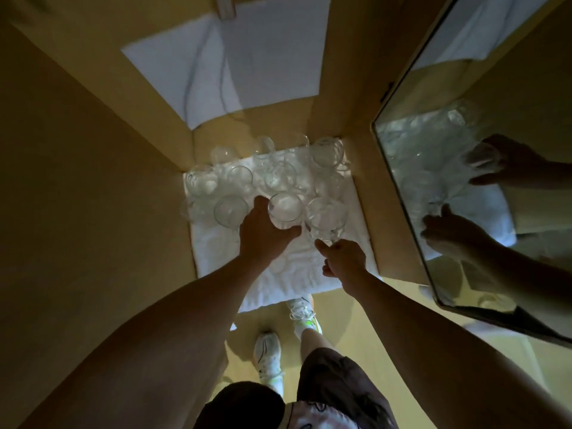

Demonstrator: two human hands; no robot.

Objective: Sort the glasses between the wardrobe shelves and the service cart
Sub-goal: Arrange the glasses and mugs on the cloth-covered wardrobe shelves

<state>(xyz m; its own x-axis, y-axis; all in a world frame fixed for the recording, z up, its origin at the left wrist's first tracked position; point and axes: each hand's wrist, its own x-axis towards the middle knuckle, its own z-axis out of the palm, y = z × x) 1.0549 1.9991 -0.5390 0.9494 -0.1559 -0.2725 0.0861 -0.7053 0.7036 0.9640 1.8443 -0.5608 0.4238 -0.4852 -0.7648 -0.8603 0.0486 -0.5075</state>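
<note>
from my remote seat i see the wardrobe shelf (362,193) filling the middle of the frame, lined with a white towel (278,274) that i take to be there to cushion the glass, and a mirror door (464,212) on the right repeating the scene. the glasses (235,176) stand packed rim-up across the towel's upper half, near the back so the front stays free for reaching. my left hand (263,233) curls around a round glass (285,209) at centre, while my right hand (343,258) pinches the base of a stemmed glass (325,218) just beside it, probably to lift both out together.
</note>
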